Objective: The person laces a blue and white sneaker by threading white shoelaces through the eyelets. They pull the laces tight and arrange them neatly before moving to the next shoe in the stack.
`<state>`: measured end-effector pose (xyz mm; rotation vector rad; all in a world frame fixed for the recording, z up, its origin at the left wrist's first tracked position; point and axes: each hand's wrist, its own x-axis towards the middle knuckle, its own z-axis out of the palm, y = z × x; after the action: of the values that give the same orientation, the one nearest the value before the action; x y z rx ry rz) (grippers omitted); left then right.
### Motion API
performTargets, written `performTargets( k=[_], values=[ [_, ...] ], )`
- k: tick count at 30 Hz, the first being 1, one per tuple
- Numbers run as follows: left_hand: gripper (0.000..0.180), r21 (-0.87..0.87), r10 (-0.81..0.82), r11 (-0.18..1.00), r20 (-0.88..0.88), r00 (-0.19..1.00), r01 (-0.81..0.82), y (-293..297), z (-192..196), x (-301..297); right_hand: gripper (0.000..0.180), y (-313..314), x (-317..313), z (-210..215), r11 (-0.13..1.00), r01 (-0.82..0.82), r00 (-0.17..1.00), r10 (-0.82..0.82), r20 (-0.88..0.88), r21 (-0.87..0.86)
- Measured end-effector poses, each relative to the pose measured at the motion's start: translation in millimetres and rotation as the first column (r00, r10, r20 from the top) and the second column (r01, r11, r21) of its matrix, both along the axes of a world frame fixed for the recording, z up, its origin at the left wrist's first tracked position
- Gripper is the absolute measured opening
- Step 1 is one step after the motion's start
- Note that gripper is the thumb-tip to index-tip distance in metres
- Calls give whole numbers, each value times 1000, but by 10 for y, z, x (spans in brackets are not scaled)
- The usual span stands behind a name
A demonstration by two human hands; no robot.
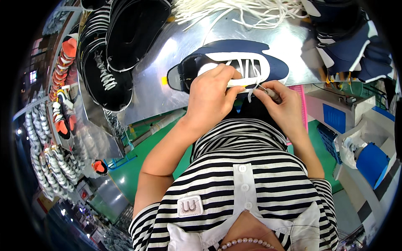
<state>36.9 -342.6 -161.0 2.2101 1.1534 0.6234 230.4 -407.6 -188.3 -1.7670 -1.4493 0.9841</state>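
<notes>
A navy-and-white shoe upper (245,55) lies across the metal bench (146,92) directly in front of the person, its long axis running left to right, rounded toe to the right and dark collar to the left. Its near edge faces the person's body, and both hands meet it there. The relation that counts is along this white, holed edge: the tip of a small hand tool (274,97) sits beside the white lace (250,96), whose loose end hangs over the edge.

The right hand (283,102) is nearer the toe and is closed around the tool's handle, the thin shaft pointing left and away from the body. The left hand (211,90), nearer the collar, pinches the upper's near side between thumb and fingers; whether it also grips lace cannot be told.

A heap of white laces (238,12) lies beyond the upper, stacked black uppers (104,71) stand well to the left, and more navy uppers (351,50) to the right. Nothing visible comes between the tool and the lace; the left hand covers part of the upper's middle.
</notes>
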Motion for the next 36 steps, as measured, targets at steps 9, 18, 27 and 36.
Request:
performTargets(
  k=[9, 18, 27, 36],
  values=[
    [18, 213, -58, 976, 99, 993, 36, -36, 200, 120, 13, 116, -108, 11, 976, 219, 787, -177, -591, -1],
    [20, 352, -28, 936, 168, 985, -33, -42, 381, 103, 13, -32, 27, 64, 996, 26, 913, 9, -408, 80],
    [25, 356, -137, 932, 161, 977, 72, -49, 428, 94, 36, -8, 38, 172, 956, -268, 19, 130, -991, 120],
    [25, 404, -34, 914, 121, 992, -18, 94, 391, -5, 16, -320, -31, 254, 989, -147, 966, 147, -214, 15]
  ],
)
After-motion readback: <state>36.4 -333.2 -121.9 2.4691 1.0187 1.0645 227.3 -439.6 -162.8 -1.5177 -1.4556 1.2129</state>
